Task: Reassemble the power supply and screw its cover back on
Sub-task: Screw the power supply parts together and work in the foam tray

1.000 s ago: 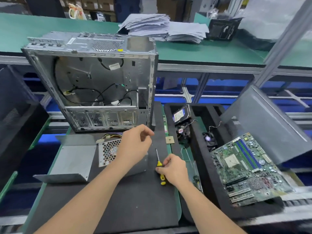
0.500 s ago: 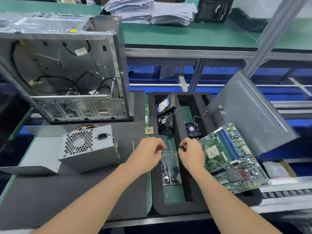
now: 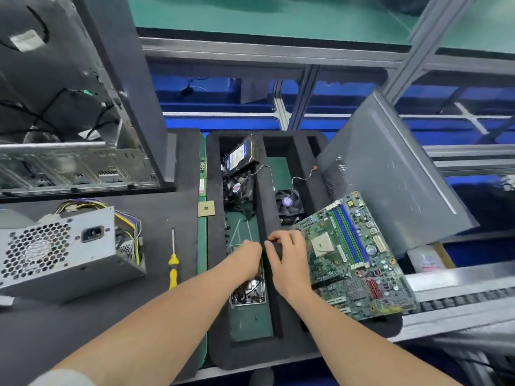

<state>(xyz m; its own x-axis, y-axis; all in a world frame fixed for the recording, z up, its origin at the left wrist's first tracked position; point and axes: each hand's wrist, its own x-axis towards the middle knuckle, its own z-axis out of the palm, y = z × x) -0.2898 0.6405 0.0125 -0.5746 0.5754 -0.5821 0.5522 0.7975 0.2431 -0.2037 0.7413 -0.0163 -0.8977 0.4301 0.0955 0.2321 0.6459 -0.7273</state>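
while the power supply (image 3: 64, 252) sits on the black mat (image 3: 156, 213) with the yellow screwdriver (image 3: 173, 264) just beside it, the left hand (image 3: 246, 259) reaches curled into the screw dish (image 3: 248, 298) in the foam tray (image 3: 216, 274) and the right hand (image 3: 288, 256) pinches thumb to fingertip right next to it, can't tell if either's actually got anything.

Left hand (image 3: 246, 256): bare, forearm uncovered.
Left sleeve (image 3: 64, 378): pale grey-white cloth edge, by the elbow at the bottom corner.
Right hand (image 3: 287, 257): bare, forearm uncovered.
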